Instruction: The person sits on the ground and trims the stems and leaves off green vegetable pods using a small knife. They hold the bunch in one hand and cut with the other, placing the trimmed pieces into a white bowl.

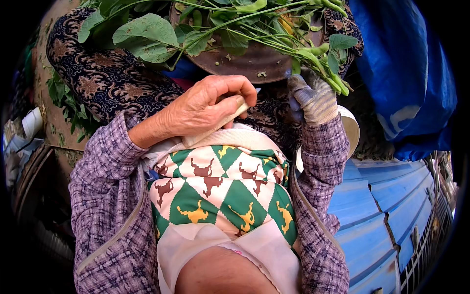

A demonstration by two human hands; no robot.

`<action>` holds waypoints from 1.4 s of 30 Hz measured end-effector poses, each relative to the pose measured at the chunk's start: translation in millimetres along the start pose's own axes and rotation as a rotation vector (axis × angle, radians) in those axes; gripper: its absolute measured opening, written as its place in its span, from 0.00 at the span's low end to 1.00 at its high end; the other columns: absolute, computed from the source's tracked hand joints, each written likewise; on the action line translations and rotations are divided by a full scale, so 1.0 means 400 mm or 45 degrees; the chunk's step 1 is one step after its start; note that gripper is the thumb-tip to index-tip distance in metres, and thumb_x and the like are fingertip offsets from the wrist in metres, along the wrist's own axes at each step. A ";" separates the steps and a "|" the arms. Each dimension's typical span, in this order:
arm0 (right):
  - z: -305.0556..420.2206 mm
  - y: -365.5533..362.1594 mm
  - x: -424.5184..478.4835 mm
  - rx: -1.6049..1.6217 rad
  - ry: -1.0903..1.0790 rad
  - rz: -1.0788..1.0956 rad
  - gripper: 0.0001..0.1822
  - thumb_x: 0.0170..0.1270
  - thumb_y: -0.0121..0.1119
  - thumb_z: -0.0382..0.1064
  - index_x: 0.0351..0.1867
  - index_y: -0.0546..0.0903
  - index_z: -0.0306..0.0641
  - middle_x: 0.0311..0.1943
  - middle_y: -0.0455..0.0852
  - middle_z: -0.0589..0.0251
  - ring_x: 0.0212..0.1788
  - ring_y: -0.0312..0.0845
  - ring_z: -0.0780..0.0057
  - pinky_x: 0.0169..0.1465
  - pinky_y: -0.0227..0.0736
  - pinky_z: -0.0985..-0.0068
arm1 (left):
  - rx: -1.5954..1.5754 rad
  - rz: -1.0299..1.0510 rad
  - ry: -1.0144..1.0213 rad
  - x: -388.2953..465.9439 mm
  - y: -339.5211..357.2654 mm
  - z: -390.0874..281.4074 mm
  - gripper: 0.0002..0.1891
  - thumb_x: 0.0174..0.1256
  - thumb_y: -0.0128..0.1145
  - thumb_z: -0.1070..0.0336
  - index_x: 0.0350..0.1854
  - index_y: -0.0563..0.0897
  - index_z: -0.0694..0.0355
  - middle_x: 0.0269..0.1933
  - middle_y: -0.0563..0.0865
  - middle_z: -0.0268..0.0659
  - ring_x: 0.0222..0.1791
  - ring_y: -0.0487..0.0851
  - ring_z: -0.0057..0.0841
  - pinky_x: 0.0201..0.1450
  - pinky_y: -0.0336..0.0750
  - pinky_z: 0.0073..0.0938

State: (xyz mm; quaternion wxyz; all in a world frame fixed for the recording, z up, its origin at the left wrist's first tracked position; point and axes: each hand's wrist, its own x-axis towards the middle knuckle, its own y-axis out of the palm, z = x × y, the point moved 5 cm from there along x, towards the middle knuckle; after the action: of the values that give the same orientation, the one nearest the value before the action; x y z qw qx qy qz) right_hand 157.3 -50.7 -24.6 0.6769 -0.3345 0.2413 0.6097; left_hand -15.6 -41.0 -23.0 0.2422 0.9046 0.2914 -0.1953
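Observation:
My bare left hand [213, 101] is at my waist, thumb and fingers pinched on a flat cream strip [216, 126]. What the strip belongs to is hard to tell. My right hand [314, 97], in a striped, soiled work glove, is curled at the near right rim of a round brown tray [238, 68]. Its fingertips meet a green pod [295, 67] of a leafy bean plant [253, 36], probably soybean. More pods [332, 73] hang over the back of the glove. The plant's stems and broad leaves [147, 36] lie across the tray and my lap.
Dark patterned trousers [99, 77] cover my spread knees around the tray. A blue tarpaulin [400, 66] hangs at the right, above blue panels [374, 220]. Beside my right wrist is a white round rim [350, 128]. Leafy greens [68, 103] lie on the ground at left.

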 end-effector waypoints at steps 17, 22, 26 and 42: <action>-0.082 0.000 0.031 0.044 0.049 -0.111 0.09 0.56 0.59 0.38 0.36 0.76 0.39 0.15 0.73 0.71 0.12 0.65 0.85 0.14 0.58 0.85 | 0.396 0.070 0.304 -0.027 -0.008 -0.005 0.27 0.45 0.67 0.61 0.48 0.72 0.61 0.41 0.75 0.32 0.43 0.73 0.20 0.48 0.68 0.21; -0.103 -0.014 0.042 -0.173 -0.086 -0.159 0.11 0.50 0.63 0.38 0.34 0.77 0.38 0.23 0.78 0.68 0.21 0.71 0.81 0.29 0.69 0.84 | 0.524 -0.129 0.414 -0.034 -0.005 -0.039 0.25 0.42 0.67 0.54 0.40 0.71 0.61 0.32 0.73 0.31 0.28 0.73 0.17 0.32 0.69 0.17; -0.107 -0.010 0.077 -0.320 -0.225 -0.132 0.18 0.45 0.68 0.45 0.34 0.77 0.38 0.30 0.80 0.68 0.32 0.73 0.80 0.44 0.69 0.82 | 0.505 -0.355 0.392 -0.022 -0.018 -0.033 0.08 0.53 0.53 0.70 0.35 0.72 0.63 0.26 0.75 0.33 0.24 0.73 0.20 0.28 0.68 0.21; -0.174 0.010 0.162 0.559 -0.283 0.022 0.23 0.51 0.61 0.38 0.48 0.67 0.35 0.39 0.75 0.62 0.42 0.70 0.74 0.53 0.66 0.75 | 0.977 0.031 0.716 -0.057 -0.026 -0.042 0.10 0.51 0.58 0.68 0.34 0.76 0.67 0.32 0.78 0.41 0.31 0.75 0.35 0.34 0.70 0.30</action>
State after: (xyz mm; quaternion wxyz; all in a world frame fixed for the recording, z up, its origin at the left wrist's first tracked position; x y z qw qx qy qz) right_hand 168.0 -59.6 -118.7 0.7504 -0.1081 0.2949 0.5816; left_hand -35.8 -34.3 -1.6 -0.1954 0.9498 0.2419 -0.0334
